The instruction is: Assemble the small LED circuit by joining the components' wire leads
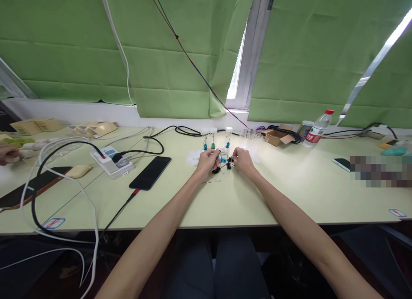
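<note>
Centre frame, on the table [225, 204]: left hand [207, 160] and right hand [242, 159], both curled narrow, fingertips pinching small black and blue parts [224, 163] between them. What each grips is too small to tell. Vials [213, 137] stand just behind; phone [150, 172] lies left.

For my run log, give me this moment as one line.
left hand: pinching small beads | right hand: on same beads | vials: upright behind | phone: left, on table
</note>
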Motion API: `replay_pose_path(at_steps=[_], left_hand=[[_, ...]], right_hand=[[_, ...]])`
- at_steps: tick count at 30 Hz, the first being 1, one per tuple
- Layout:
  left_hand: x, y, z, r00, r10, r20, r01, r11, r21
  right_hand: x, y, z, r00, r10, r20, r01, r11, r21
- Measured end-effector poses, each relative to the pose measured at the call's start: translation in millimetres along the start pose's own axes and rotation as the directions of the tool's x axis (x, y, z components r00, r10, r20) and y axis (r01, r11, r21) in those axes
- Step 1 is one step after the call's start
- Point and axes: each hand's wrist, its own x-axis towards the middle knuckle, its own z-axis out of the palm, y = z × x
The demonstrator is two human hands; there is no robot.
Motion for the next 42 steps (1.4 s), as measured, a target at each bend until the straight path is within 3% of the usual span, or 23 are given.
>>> replay_pose_path(at_steps=[9, 14, 22, 30, 36, 42], left_hand=[[0, 0, -0.6, 1.0, 0.01, 0.0, -0.01, 1.0, 0.01], [1, -1, -0.6, 1.0, 0.007, -0.004, -0.007, 1.0, 0.02], [0, -1, 0.3, 1.0, -0.03, 0.004, 0.03, 0.999, 0.035], [0, -2, -0.4, 0.998, -0.051, 0.022, 0.05, 0.997, 0.055], [-3, -2, 0.3, 0.996, -0.019, 0.083, 0.013, 0.997, 0.072], [-3, -1, 0.5, 0.996, 0.012, 0.094, -0.018, 0.997, 0.069]], right_hand=[[4, 3, -2, 0.993, 0.044, -0.108, -0.018, 0.973, 0.231], [4, 5, -3, 0.986, 0.107, -0.13, -0.046, 0.914, 0.404], [6, 4, 3, 0.982, 0.186, 0.039, -0.151, 0.637, 0.756], [5, 1, 2, 0.968, 0.127, 0.217, -0.249, 0.366, 0.897], [3, -4, 1, 0.952, 0.072, 0.297, -0.306, 0.279, 0.91], [0, -6, -3, 0.945, 0.012, 0.328, -0.316, 0.294, 0.902]])
